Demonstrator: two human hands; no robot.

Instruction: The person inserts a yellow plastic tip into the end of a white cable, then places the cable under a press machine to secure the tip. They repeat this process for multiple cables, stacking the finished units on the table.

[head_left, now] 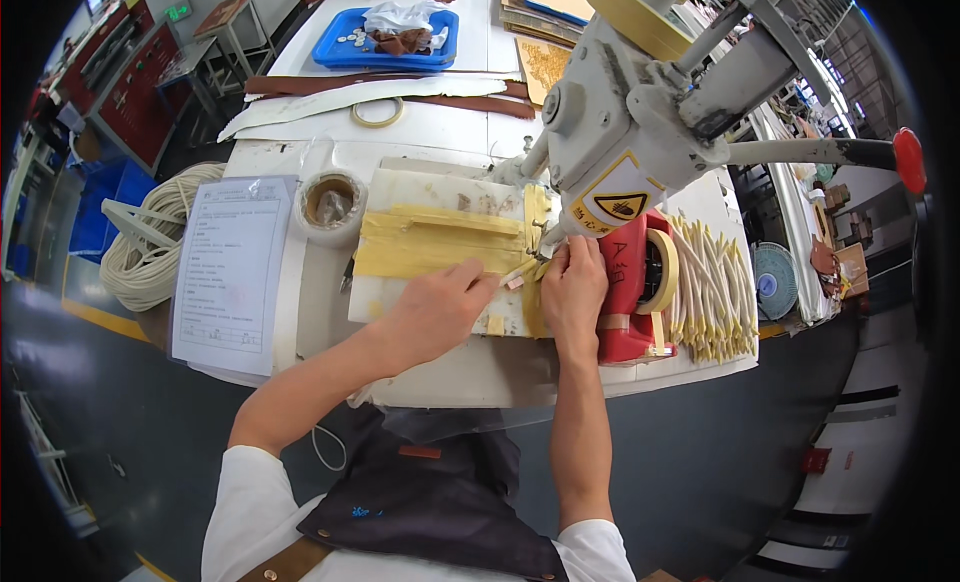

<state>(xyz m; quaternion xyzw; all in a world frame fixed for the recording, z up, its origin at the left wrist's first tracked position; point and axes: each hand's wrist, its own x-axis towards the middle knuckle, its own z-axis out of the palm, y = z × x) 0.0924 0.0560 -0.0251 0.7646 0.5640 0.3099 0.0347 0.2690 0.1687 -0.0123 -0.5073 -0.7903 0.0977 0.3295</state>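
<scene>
Left hand (440,307): we see the fingers curled together, tips at a cord piece (514,280); whether they grip it, we cannot tell.
Right hand (573,290): we see the fingers bunched beneath the press (615,127); what they may hold is hidden from us.
Cord piece: we find it short and pale, between the fingertips of both hands.
Press: we note its grey head above the right fingers.
Board (385,300): we see it white, beneath and beyond the left fingers, partly covered by yellow tape (435,250).
Tape holder (618,332): we see it red, just right of the right fingers, with a pale tape roll (662,272).
Cord bundle (712,292): we find it farther right of those fingers, pale with yellow ends.
Blue tray (330,60): we see it well beyond both hands' fingers.
</scene>
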